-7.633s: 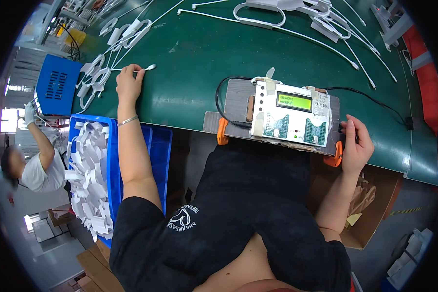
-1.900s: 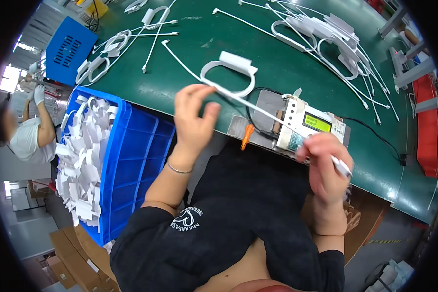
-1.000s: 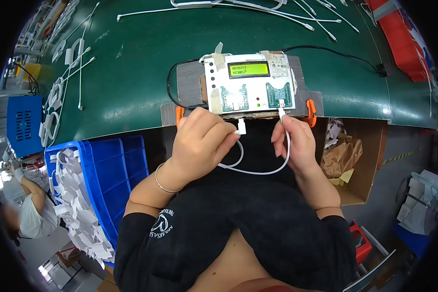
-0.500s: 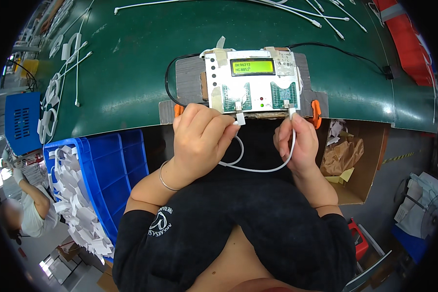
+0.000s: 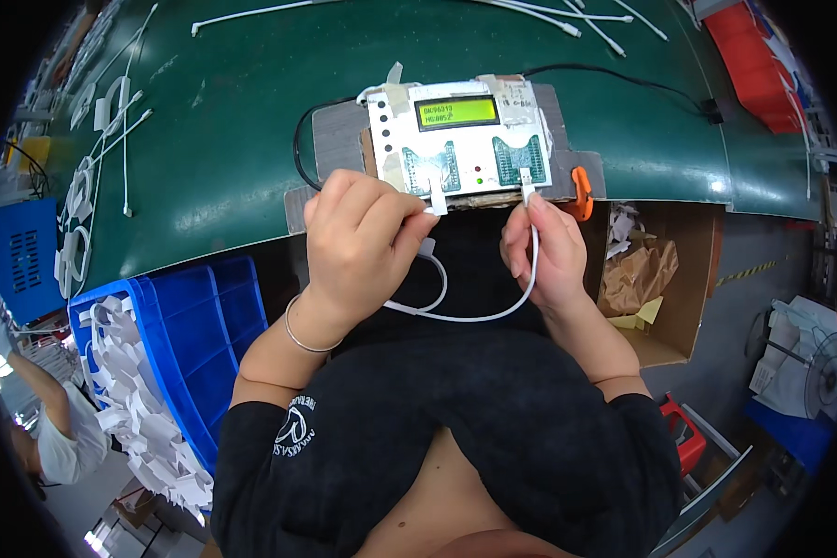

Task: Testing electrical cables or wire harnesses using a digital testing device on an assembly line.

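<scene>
My left hand (image 5: 358, 237) pinches a white plug (image 5: 439, 200) at the left green circuit board (image 5: 431, 166) of a white tester box (image 5: 407, 130). My right hand (image 5: 549, 246) has thumb and fingers closed on the other white plug (image 5: 528, 192), whose metal tip meets the right green board (image 5: 519, 156). Between my hands, the white cable (image 5: 474, 319) hangs in a loop below the tester. A yellow-green display (image 5: 458, 112) is lit, with a small green light (image 5: 479, 181) below it. How deep each plug sits I cannot tell.
Several white cables (image 5: 549, 20) lie on the green table (image 5: 223, 139). A blue crate (image 5: 205, 325) holds white scraps, left of me. Under the table's right edge stands a cardboard box (image 5: 674, 325) with brown paper. A person (image 5: 60, 409) is at far left.
The whole view has shifted, so the tester sits slightly higher and farther left. The left plug appears a little closer against its board. Both hands keep their grip on the plugs.
</scene>
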Available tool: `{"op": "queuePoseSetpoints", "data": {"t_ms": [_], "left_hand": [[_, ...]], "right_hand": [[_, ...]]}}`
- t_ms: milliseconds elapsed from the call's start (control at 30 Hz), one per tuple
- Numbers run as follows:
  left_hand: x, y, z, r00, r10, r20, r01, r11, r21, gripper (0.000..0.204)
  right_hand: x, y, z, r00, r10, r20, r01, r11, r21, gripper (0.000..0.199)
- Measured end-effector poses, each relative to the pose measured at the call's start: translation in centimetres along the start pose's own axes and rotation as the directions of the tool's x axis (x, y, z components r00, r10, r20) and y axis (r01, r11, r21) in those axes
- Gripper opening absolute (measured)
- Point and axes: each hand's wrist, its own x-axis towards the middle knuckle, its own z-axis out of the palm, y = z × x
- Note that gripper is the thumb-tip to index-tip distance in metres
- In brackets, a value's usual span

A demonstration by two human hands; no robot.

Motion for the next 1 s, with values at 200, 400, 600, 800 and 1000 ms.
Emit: {"op": "queuePoseSetpoints", "data": {"t_ms": [200, 400, 600, 800, 1000], "left_hand": [[0.0, 0.5, -0.3, 0.999, -0.021, 0.028, 0.021, 1.000, -0.006, 0.014], [1.2, 1.7, -1.1, 0.978, 0.028, 0.207, -0.064, 0.983, 0.169, 0.016], [1.0, 1.1, -1.3, 0.968, 0.090, 0.234, -0.125, 0.982, 0.140, 0.013], [-1.6, 0.6, -4.5, 0.809, 0.270, 0.521, -0.205, 0.962, -0.180, 0.012], [2.2, -2.3, -12.6, 0.994, 0.098, 0.039, -0.079, 0.938, -0.337, 0.012]], "right_hand": [[0.0, -0.1, 0.1, 0.999, -0.037, 0.000, 0.037, 0.999, 0.005, 0.042], [0.3, -1.0, -0.3, 0.998, -0.032, 0.052, 0.040, 0.986, -0.162, 0.042], [0.1, -0.2, -0.7, 0.981, -0.193, -0.006, 0.180, 0.928, -0.327, 0.037], [-0.6, -2.0, -1.0, 0.935, -0.225, 0.275, 0.352, 0.696, -0.626, 0.032], [2.5, -9.8, -2.3, 0.833, -0.515, 0.200, 0.553, 0.776, -0.304, 0.042]]}}
